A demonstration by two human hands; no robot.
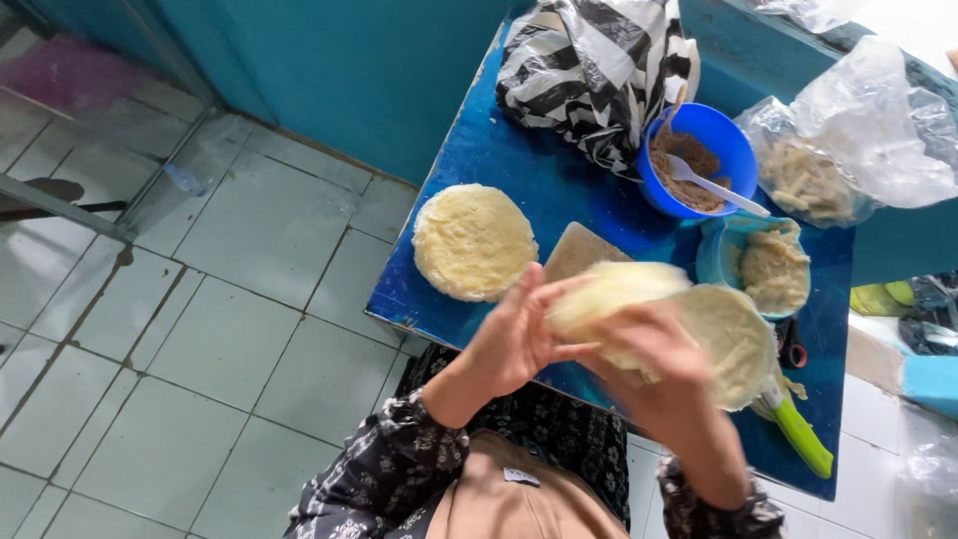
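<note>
Over the near edge of a blue table (539, 185), my left hand (514, 334) and my right hand (654, 364) hold a pale yellow thin pancake (609, 289) that is folded or rolled between them. The right hand is blurred by motion. Just behind it lies a stack of the same round pancakes (733, 334). Another single round pancake (474, 240) lies flat on the table to the left of my hands. A small tan board (579, 250) shows beneath the held pancake.
A blue bowl (723, 135) of brown filling with a white spoon (709, 185) stands at the back. A light-blue tub (773, 269) of pale filling, a clear bag (858, 140), a striped bag (589, 70) and a green-handled tool (803, 434) surround it. Tiled floor (200, 329) lies left.
</note>
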